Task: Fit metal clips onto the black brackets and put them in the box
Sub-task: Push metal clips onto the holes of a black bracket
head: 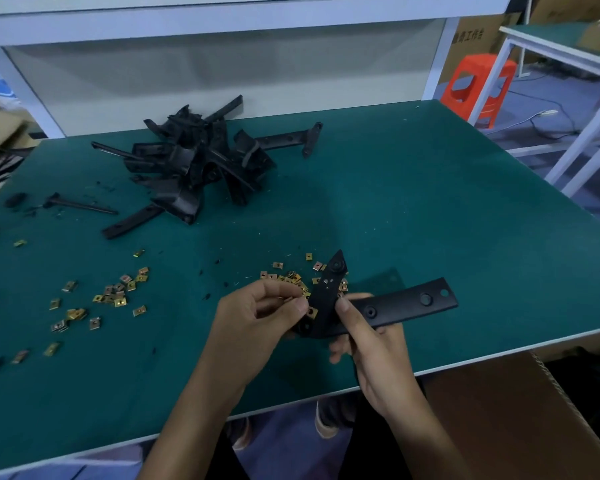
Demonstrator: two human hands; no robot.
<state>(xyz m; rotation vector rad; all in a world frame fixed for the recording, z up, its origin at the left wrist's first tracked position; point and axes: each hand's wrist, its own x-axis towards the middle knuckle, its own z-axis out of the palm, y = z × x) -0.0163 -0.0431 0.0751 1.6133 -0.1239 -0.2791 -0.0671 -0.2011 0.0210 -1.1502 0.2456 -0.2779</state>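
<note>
Both hands are held close together over the near table edge, each closed on something. The right hand (371, 344) is wrapped round a bracket (406, 304), with the thumb laid on top and the fingers curled beneath. A clip (311, 311) is pinched against the bracket's edge by the curled fingers of the left hand (257, 313). A green table (430, 220) is spread beneath and beyond both hands. A cardboard box (499, 410) is seen below the right hand, past the table edge; what it holds cannot be told. A pile (201, 161) of black brackets is heaped well beyond the left hand, with a few single ones lying round it. The held bracket is L-shaped: its long arm is pointed away to the right of the right hand, and its short arm is raised beyond the fingertips. Loose clips (291, 277) are scattered just beyond both hands, partly hidden by that short arm, and more are strewn well to the left of the left hand
</note>
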